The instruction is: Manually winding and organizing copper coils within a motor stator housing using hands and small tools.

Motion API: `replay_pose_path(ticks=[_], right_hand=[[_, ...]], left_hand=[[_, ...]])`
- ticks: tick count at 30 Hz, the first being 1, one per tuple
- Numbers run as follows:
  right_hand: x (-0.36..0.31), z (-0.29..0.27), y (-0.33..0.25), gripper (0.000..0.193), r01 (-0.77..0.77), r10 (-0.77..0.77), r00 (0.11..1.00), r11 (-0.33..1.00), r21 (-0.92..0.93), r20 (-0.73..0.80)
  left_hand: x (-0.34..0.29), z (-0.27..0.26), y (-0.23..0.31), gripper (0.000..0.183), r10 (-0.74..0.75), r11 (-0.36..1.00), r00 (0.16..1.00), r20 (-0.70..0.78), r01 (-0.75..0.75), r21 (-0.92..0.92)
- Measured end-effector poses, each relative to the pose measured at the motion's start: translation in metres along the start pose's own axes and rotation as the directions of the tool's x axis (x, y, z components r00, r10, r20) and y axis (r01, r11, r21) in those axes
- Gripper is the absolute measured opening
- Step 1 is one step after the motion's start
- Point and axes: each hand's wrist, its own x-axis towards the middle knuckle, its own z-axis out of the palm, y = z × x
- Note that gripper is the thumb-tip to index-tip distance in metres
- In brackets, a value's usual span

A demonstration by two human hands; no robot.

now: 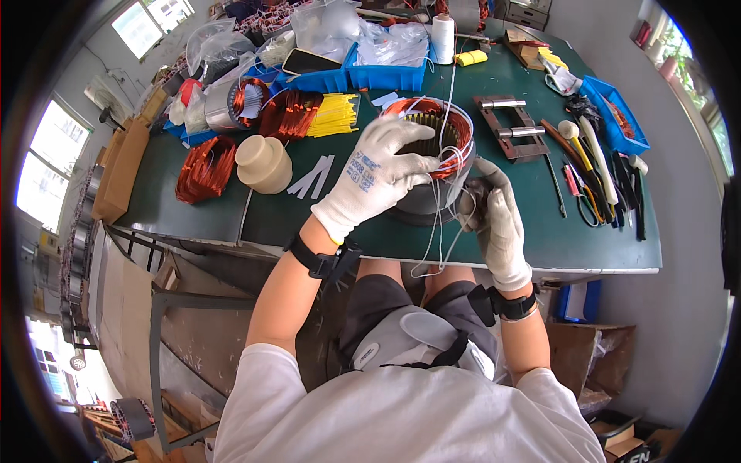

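A motor stator (pixel 426 202) with a dark grey body stands upright near the table's front edge, in front of me. Orange-red copper windings (pixel 463 127) ring its top, and slots show inside the bore. Thin white cord (pixel 441 245) loops over the windings and hangs down the near side past the table edge. My left hand (pixel 378 174), in a white glove, lies over the left of the rim with fingers curved and apart. On the right of the stator, my right hand (pixel 498 220), in a glove with grimy fingertips, pinches the cord; its fingertips are partly shadowed.
Yellow strips (pixel 333 114), copper coils (pixel 207 168) and a cream plastic cylinder (pixel 264 163) lie left. Blue bins (pixel 387 76) and a white thread spool (pixel 442 40) stand behind. Rightward are a metal frame (pixel 511 127), scissors (pixel 590 208), a mallet (pixel 570 131) and another blue bin (pixel 634 143).
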Motion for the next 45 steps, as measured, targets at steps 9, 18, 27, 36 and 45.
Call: replay_pose_path(ticks=[9,18,27,36,45], right_hand=[[-0.003,0.005,0.011,0.031,0.112,-0.135,0.99,0.939,-0.325,-0.05],[-0.005,-0.004,0.014,0.043,0.227,-0.223,0.971,0.776,-0.589,0.082],[0.001,-0.013,0.019,0.028,0.349,-0.342,0.919,0.468,-0.812,0.197],[-0.016,-0.002,-0.035,0.014,0.334,-0.171,0.942,0.507,-0.794,0.287],[-0.266,-0.232,0.063,0.011,-0.01,0.291,0.955,0.233,-0.972,0.06]], left_hand=[[0.001,-0.002,0.002,0.016,-0.087,0.983,0.987,0.136,0.107,-0.152],[-0.001,0.0,0.002,0.021,-0.087,0.98,0.989,0.123,0.107,-0.165],[-0.003,0.004,-0.003,0.021,-0.057,0.978,0.994,0.089,0.074,-0.197],[-0.004,0.002,-0.002,0.022,-0.05,0.989,0.995,0.084,0.061,-0.136],[0.0,0.0,-0.005,0.018,-0.038,0.977,0.994,0.099,0.058,-0.204]])
